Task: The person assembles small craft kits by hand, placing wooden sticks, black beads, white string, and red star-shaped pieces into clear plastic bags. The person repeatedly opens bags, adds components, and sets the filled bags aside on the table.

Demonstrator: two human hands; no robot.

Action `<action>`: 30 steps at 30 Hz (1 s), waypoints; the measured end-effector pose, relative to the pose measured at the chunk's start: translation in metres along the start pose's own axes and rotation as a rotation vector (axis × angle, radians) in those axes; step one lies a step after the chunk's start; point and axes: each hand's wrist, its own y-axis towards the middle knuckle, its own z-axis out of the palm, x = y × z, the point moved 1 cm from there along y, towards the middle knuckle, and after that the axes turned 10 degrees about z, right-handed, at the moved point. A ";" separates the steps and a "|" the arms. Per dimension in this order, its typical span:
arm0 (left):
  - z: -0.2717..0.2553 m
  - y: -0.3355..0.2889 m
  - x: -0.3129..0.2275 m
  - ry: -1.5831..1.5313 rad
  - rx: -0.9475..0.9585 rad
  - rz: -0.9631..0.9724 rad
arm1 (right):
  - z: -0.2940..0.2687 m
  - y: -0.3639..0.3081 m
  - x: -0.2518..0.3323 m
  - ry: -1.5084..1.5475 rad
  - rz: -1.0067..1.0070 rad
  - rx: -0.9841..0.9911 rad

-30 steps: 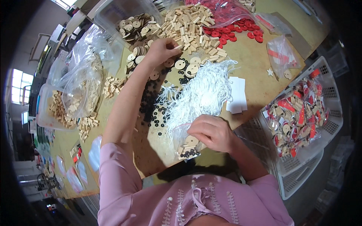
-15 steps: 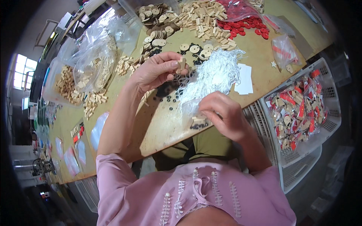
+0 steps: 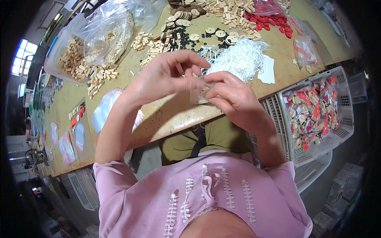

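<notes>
My right hand (image 3: 234,95) pinches a small clear plastic bag (image 3: 197,96) above the table's near edge. Pale wooden pieces show dimly through the bag. My left hand (image 3: 164,77) is at the bag's mouth, its thumb and fingers curled together and nearly touching the right fingertips. What lies between the left fingers is mostly hidden. Just beyond my hands is a heap of white string (image 3: 240,57). Small black rings (image 3: 181,38) and round wooden discs (image 3: 220,34) lie scattered past it.
Wooden blocks (image 3: 234,14) and red discs (image 3: 270,23) are heaped at the back. A clear tub (image 3: 53,63) of blocks stands left, near flat plastic bags (image 3: 104,109). White cards (image 3: 267,71) lie right of the string. A white basket (image 3: 348,107) holds filled bags.
My left hand has moved nearer, from above the table's parts to the bag's mouth, with the wooden block it held. My right hand has lifted the bag slightly. The view has shifted.
</notes>
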 end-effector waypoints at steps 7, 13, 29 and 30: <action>0.020 0.002 -0.004 -0.279 -0.099 0.135 | 0.006 0.006 0.000 0.004 -0.017 0.014; 0.027 0.007 0.006 -0.251 0.037 0.127 | 0.001 0.007 -0.006 0.003 -0.037 -0.005; -0.034 0.171 0.141 0.530 -0.232 -0.019 | -0.010 -0.012 -0.025 0.232 -0.004 0.021; -0.038 0.185 0.151 0.337 -0.256 -0.094 | -0.011 -0.013 -0.024 0.241 -0.003 0.022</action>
